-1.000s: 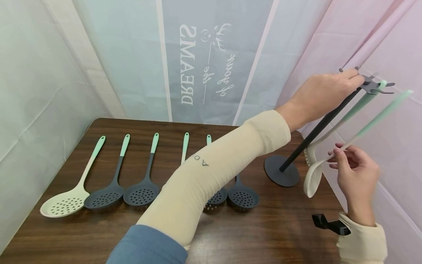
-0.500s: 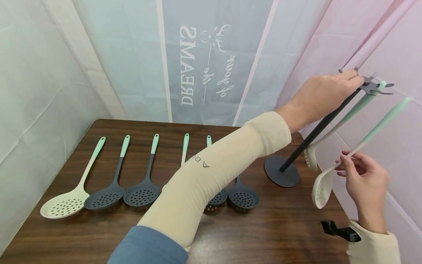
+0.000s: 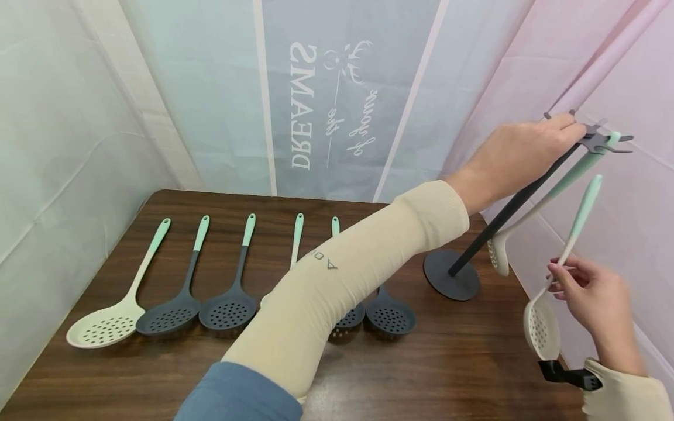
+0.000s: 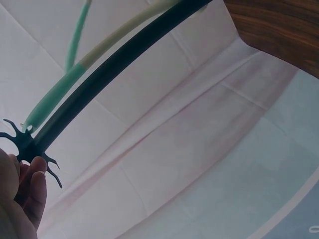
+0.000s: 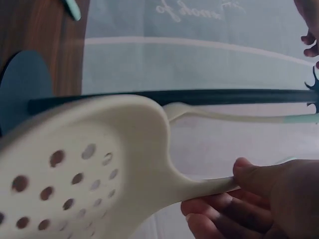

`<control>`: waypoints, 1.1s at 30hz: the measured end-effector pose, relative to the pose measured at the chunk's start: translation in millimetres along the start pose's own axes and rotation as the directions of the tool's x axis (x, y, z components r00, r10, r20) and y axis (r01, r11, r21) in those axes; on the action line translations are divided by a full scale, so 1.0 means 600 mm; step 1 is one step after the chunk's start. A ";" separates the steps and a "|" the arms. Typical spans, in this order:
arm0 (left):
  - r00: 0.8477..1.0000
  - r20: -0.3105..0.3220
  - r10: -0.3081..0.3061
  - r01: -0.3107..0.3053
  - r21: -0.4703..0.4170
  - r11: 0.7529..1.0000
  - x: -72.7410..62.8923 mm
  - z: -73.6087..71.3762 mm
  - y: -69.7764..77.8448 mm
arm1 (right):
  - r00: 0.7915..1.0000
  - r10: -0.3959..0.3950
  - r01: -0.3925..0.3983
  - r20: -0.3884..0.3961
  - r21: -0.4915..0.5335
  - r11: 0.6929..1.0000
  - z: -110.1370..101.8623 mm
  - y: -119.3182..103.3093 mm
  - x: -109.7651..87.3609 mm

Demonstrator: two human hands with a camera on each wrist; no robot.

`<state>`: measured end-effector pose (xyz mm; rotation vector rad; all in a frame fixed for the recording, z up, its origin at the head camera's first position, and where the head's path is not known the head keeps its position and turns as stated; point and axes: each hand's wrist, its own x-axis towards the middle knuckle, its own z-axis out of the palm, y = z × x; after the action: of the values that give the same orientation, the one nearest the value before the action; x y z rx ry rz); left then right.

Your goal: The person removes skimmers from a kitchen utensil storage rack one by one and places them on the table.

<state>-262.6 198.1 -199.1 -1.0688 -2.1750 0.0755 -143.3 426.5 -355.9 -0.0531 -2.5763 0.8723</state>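
My right hand [image 3: 600, 295] pinches a cream slotted spoon [image 3: 542, 327] with a mint handle end by its shaft, thumb against fingers. Its holed bowl [image 5: 84, 184] hangs downward, filling the left of the right wrist view. A dark grey utensil stand [image 3: 516, 202] leans in the head view; at its hooked top my left hand [image 3: 526, 149] holds on. In the left wrist view the fingers [image 4: 37, 191] grip just beside the hooks [image 4: 30, 144]. Another cream and mint utensil [image 3: 558, 190] hangs from a hook, its holed head [image 3: 498, 252] near the pole.
Several holed utensils lie in a row on the brown table [image 3: 421, 374], among them a cream skimmer [image 3: 105, 324], a grey one [image 3: 229, 310] and another grey one [image 3: 389, 316]. My left sleeve [image 3: 337, 275] covers part of the row. Curtains [image 3: 632, 88] close off the sides and back.
My right hand has moved right and down with the slotted spoon, away from the stand; the handle now points more upright. My left hand has stayed at the stand's top.
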 end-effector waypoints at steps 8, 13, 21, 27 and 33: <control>1.000 -0.013 0.000 0.000 0.027 1.000 0.000 0.002 0.003 | 0.985 0.023 0.023 0.171 -0.261 0.965 -0.004 0.057 -0.002; 1.000 -0.015 -0.004 0.005 0.036 0.999 0.000 0.003 0.005 | 0.958 0.052 0.035 0.281 -0.296 0.955 0.007 0.092 -0.002; 0.999 -0.026 -0.028 0.030 0.071 0.997 -0.003 0.006 0.005 | 0.935 0.107 0.021 0.337 -0.356 0.934 0.033 0.122 0.009; 0.999 -0.014 -0.043 0.044 0.083 0.996 -0.001 0.000 0.001 | 0.926 0.131 0.032 0.354 -0.418 0.908 0.050 0.133 0.015; 0.998 -0.022 -0.052 0.054 0.057 0.997 -0.002 -0.005 0.003 | 0.918 0.133 0.052 0.373 -0.444 0.894 0.064 0.139 0.013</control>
<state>-259.3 197.7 -197.8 -0.9751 -2.1685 0.1019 -173.8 472.9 -429.7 -0.0710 -3.1232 0.2979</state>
